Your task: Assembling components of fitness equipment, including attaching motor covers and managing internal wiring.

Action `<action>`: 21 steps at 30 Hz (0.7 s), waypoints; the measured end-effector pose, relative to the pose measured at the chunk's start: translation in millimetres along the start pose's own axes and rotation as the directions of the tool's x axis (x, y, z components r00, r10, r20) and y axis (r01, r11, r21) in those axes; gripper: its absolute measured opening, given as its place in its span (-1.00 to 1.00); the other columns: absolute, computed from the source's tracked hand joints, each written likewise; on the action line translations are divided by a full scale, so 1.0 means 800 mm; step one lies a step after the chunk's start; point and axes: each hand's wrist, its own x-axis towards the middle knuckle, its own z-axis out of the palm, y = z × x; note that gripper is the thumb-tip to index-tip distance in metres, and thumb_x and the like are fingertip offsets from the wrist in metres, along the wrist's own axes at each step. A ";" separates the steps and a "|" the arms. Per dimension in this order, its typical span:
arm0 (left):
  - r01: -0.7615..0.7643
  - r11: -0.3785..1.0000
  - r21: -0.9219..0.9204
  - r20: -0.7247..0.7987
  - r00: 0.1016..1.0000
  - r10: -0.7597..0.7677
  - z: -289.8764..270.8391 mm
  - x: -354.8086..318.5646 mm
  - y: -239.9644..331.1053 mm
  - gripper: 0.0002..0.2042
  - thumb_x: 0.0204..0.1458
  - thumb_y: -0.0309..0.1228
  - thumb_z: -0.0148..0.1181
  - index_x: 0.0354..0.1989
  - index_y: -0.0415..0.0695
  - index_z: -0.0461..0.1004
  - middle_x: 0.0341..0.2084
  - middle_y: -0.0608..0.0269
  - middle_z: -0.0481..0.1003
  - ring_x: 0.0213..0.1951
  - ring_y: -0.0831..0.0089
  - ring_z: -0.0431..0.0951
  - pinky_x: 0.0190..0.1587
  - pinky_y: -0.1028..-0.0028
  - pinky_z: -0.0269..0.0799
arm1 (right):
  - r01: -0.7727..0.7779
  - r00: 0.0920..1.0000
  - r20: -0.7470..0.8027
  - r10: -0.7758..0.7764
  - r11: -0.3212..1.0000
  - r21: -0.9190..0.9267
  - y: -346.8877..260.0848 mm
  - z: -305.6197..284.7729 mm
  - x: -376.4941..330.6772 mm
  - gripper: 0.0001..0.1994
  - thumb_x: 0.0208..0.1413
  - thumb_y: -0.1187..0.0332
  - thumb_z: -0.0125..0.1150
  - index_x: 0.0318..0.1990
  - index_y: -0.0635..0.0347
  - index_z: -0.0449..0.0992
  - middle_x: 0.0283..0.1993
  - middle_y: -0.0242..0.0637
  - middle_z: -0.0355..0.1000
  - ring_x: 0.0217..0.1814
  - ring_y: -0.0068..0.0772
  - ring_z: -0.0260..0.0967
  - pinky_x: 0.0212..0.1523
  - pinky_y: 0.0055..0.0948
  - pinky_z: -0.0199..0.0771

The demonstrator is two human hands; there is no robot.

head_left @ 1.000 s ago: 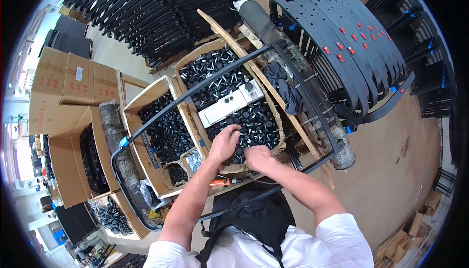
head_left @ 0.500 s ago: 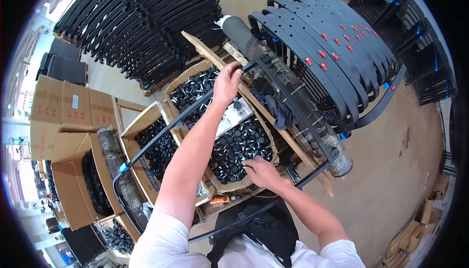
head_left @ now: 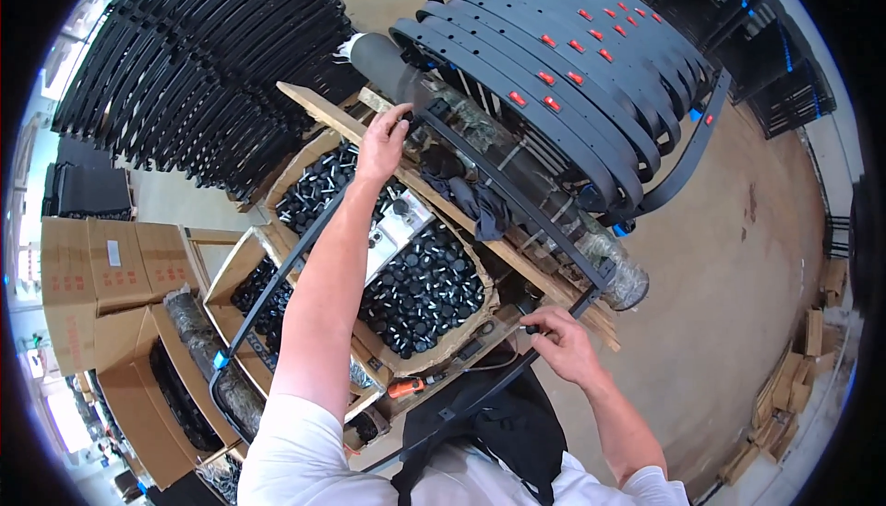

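Observation:
My left hand (head_left: 381, 144) reaches far forward and grips the far end of a long curved black metal bar (head_left: 503, 188) where it lies across a wooden plank (head_left: 480, 229). My right hand (head_left: 565, 344) is close to my body and pinches a small dark part at the bar's near end, by the plank's lower end. Under my left arm sits an open cardboard box (head_left: 434, 354) full of small black bolts and nuts (head_left: 420, 289), with a grey metal piece (head_left: 395, 229) lying on them.
A stack of curved black leaf springs with red tags (head_left: 572, 72) rests on a wrapped roll (head_left: 618, 275) at the right. More black springs (head_left: 194, 72) pile up at the top left. Several cardboard boxes (head_left: 101, 275) stand at the left. An orange tool (head_left: 406, 386) lies near my chest.
My left hand left the box of bolts and stretched out to the far end of the bar. My right hand shifted right to the bar's near end.

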 end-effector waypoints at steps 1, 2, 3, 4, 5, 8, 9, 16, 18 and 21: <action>-0.009 1.000 0.014 0.015 1.000 0.009 -0.001 0.000 0.002 -0.68 0.32 -0.43 0.11 0.21 0.02 0.56 0.01 0.10 0.56 0.06 0.17 0.58 0.16 0.35 0.45 | 0.015 1.000 -0.021 -0.015 1.000 -0.025 0.002 -0.003 0.001 -0.69 0.15 0.51 0.26 0.06 0.21 0.63 0.05 -0.26 0.44 0.01 -0.40 0.47 -0.06 -0.44 0.56; -0.033 0.999 0.016 0.020 0.999 0.033 0.001 0.000 0.003 -0.69 0.32 -0.41 0.11 0.21 0.04 0.56 0.01 0.11 0.55 0.06 0.18 0.58 0.16 0.36 0.45 | 0.029 0.999 -0.040 -0.031 0.998 -0.052 0.003 -0.005 0.002 -0.68 0.16 0.50 0.25 0.08 0.20 0.62 0.05 -0.24 0.43 0.00 -0.34 0.48 -0.05 -0.39 0.58; -0.056 0.998 0.016 0.024 0.998 0.055 0.001 0.000 0.004 -0.69 0.33 -0.39 0.11 0.21 0.06 0.56 0.00 0.13 0.54 0.06 0.19 0.57 0.16 0.36 0.45 | 0.023 0.999 -0.045 -0.025 0.998 -0.061 0.002 -0.008 0.002 -0.68 0.16 0.50 0.25 0.08 0.20 0.62 0.05 -0.24 0.43 0.00 -0.34 0.48 -0.05 -0.39 0.58; -0.053 0.999 0.007 0.020 0.998 0.053 0.001 0.000 0.002 -0.69 0.33 -0.39 0.11 0.21 0.06 0.56 0.00 0.13 0.54 0.06 0.19 0.57 0.16 0.36 0.45 | 0.022 0.998 -0.063 -0.028 0.996 -0.087 0.002 -0.011 0.002 -0.68 0.17 0.50 0.26 0.09 0.20 0.62 0.05 -0.23 0.44 0.01 -0.34 0.49 -0.06 -0.38 0.58; -0.027 0.999 -0.019 0.015 1.000 0.027 0.002 0.000 -0.001 -0.70 0.33 -0.35 0.12 0.19 0.08 0.58 0.00 0.15 0.54 0.06 0.21 0.57 0.16 0.36 0.46 | 0.021 0.996 -0.082 -0.031 0.993 -0.115 0.002 -0.013 0.002 -0.67 0.17 0.49 0.26 0.10 0.21 0.61 0.04 -0.23 0.45 0.01 -0.34 0.49 -0.07 -0.37 0.59; 0.032 0.999 -0.039 0.007 0.999 -0.032 0.005 -0.001 -0.004 -0.72 0.32 -0.28 0.15 0.15 0.11 0.61 0.00 0.19 0.54 0.07 0.24 0.57 0.16 0.36 0.46 | -0.022 0.986 -0.165 -0.003 0.988 -0.154 0.002 -0.022 0.002 -0.64 0.17 0.49 0.29 0.14 0.21 0.56 0.01 -0.23 0.48 -0.09 -0.35 0.52 -0.11 -0.35 0.58; 0.060 0.998 -0.018 0.006 0.998 -0.059 0.008 -0.002 -0.005 -0.73 0.31 -0.25 0.17 0.13 0.13 0.63 0.00 0.22 0.54 0.07 0.25 0.57 0.16 0.35 0.46 | -0.070 0.973 -0.229 0.027 0.981 -0.182 0.000 -0.025 0.002 -0.63 0.17 0.49 0.29 0.15 0.22 0.55 -0.01 -0.23 0.49 -0.14 -0.36 0.52 -0.12 -0.35 0.58; 0.196 0.954 -0.228 -0.048 0.976 -0.212 0.013 0.005 -0.028 -0.56 0.27 -0.23 0.27 0.30 -0.01 0.44 -0.04 0.21 0.63 -0.07 0.42 0.64 0.07 0.35 0.52 | -0.089 0.866 -0.486 -0.119 0.919 -0.383 0.028 -0.076 0.004 -0.63 0.14 0.52 0.31 0.12 0.22 0.54 -0.11 -0.20 0.52 -0.24 -0.36 0.50 -0.16 -0.35 0.57; 0.229 0.959 -0.165 0.017 0.973 -0.229 0.018 0.003 -0.034 -0.62 0.30 -0.22 0.21 0.25 -0.03 0.49 -0.09 0.21 0.64 -0.05 0.41 0.63 0.08 0.35 0.51 | -0.130 0.845 -0.517 -0.138 0.884 -0.448 0.017 -0.086 0.001 -0.67 0.15 0.51 0.31 0.09 0.21 0.54 -0.13 -0.20 0.50 -0.23 -0.32 0.50 -0.13 -0.32 0.59; 0.230 0.959 -0.165 0.044 0.973 -0.226 0.022 0.005 -0.031 -0.69 0.36 -0.24 0.09 0.22 0.11 0.53 -0.06 0.18 0.64 0.02 0.28 0.63 0.14 0.33 0.48 | -0.158 0.856 -0.503 -0.123 0.863 -0.480 0.009 -0.094 -0.002 -0.68 0.15 0.52 0.29 0.08 0.20 0.54 -0.06 -0.20 0.51 -0.22 -0.29 0.51 -0.10 -0.30 0.59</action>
